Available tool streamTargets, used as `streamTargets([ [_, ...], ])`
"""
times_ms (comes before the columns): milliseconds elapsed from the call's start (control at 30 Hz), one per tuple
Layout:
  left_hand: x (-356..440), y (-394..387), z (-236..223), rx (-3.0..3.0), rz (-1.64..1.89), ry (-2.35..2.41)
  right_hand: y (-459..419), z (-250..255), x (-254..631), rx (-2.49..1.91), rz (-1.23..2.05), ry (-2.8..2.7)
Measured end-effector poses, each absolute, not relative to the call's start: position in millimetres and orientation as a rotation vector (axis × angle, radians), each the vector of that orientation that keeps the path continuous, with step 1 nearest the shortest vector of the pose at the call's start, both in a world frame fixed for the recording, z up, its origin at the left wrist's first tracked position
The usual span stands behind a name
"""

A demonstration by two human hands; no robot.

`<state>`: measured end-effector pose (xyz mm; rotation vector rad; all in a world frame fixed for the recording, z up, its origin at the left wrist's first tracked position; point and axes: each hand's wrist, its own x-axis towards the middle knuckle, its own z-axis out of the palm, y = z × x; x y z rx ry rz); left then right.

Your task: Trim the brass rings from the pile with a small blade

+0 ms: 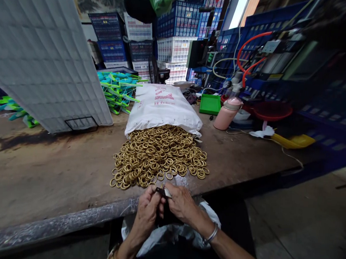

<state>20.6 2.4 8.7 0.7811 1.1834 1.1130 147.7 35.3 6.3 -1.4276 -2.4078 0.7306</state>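
Observation:
At the table's front edge, my left hand point(149, 208) is closed, its thumb and index finger pinched together. Whatever it holds is too small to make out. My right hand point(185, 204) grips a small dark and whitish tool point(161, 191) whose dark end points at the left fingertips; its exact kind is unclear. Just beyond both hands lies a heap of brass-coloured rings point(157, 155), spilling from the mouth of a white woven sack point(165, 106) with red print. Below my hands, an opened whitish plastic bag point(167, 235) sits at lap height.
A tall pale ribbed panel point(49, 57) stands on the left of the wooden table point(57, 170), beside green and blue plastic strips point(117, 90). To the right are a pink bottle point(228, 113), a green tray point(210, 104) and red-hosed machinery point(271, 53). Stacked crates point(177, 48) fill the back.

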Motion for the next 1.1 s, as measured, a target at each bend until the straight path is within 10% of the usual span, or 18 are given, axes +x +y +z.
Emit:
streamTargets([
  [700, 3, -7, 4, 0.372, 1.222, 0.833, 68, 4, 118, -1.785, 0.379, -2.352],
  [1100, 7, 2, 5, 0.499, 1.267, 1.116, 55, 6, 138, -1.359, 0.763, -2.220],
])
